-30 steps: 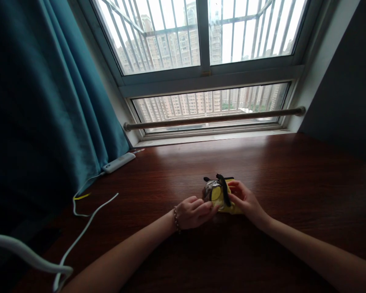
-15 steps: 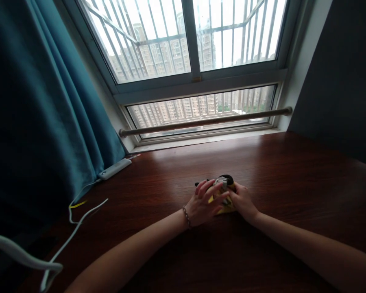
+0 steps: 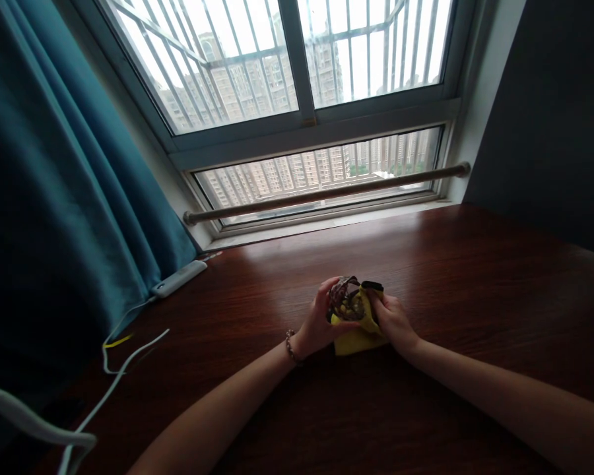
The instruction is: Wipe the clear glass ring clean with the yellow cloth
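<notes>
My left hand (image 3: pixel 321 323) is curved around a round, shiny, brownish object that looks like patterned glass (image 3: pixel 347 300); its exact kind is unclear. Yellow shows through or behind that object. My right hand (image 3: pixel 395 323) grips a yellow cloth (image 3: pixel 359 342) at its right side, thumb on top. The cloth hangs down between both hands, its lower part near the table. A small black piece (image 3: pixel 373 285) sits at the cloth's upper edge, just above my right fingers. Most of my right fingers are hidden behind the cloth.
The dark red wooden table (image 3: pixel 277 277) reaches to the window ledge. On the left, a white power strip (image 3: pixel 181 278) lies beside the blue curtain (image 3: pixel 123 218), with white cables (image 3: pixel 113 389) running forward. A rail (image 3: pixel 327 193) crosses the low window.
My left hand has gone from spread fingers over the bundle to a curved hold around the round object. More yellow cloth shows now. The view has shifted slightly.
</notes>
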`<state>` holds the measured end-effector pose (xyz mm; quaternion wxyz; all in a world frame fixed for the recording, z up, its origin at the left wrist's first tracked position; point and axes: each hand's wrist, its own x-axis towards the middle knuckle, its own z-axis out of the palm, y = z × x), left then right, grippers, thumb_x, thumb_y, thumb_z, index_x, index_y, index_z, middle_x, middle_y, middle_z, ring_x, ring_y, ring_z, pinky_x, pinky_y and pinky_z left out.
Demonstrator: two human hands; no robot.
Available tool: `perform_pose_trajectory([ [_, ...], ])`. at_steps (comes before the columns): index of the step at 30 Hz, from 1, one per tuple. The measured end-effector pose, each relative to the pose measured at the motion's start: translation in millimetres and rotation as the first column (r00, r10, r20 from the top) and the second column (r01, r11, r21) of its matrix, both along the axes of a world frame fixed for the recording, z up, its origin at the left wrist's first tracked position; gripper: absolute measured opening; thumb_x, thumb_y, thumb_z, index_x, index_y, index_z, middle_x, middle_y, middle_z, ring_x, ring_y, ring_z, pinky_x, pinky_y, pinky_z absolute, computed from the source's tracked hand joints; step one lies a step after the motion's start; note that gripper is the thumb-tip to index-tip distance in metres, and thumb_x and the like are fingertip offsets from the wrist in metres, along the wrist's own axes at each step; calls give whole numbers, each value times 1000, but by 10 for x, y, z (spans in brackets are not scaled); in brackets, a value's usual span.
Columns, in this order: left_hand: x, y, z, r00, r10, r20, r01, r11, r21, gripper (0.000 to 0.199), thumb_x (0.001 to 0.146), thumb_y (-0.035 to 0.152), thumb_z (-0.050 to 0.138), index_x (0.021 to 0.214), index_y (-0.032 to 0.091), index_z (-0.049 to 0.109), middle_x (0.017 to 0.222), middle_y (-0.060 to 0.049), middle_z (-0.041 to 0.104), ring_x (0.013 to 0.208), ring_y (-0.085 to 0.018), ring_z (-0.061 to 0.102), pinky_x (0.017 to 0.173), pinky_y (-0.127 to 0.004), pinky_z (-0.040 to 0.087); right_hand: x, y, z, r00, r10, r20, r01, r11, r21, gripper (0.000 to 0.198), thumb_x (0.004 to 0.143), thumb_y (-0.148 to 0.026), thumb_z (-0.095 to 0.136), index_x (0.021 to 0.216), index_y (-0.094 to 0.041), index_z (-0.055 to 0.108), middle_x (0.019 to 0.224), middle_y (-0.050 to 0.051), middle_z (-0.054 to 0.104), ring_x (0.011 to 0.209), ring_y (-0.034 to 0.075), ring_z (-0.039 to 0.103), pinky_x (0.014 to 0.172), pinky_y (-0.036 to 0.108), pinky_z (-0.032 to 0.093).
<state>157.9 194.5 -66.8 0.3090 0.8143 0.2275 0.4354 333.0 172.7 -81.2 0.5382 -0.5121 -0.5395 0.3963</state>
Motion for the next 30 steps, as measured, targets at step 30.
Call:
perform_pose_trajectory([
  [30,-89,-41,113,966,27,-257,72,926,370,86,69,49,62,135,14,18,130,-18,41,121,-28,40,104,-46,29,-7,-123,109,986,81,149,-104,982,157,17,75,-20,55,89,-14,61,81,3,63,75,19,56,66,24,41],
])
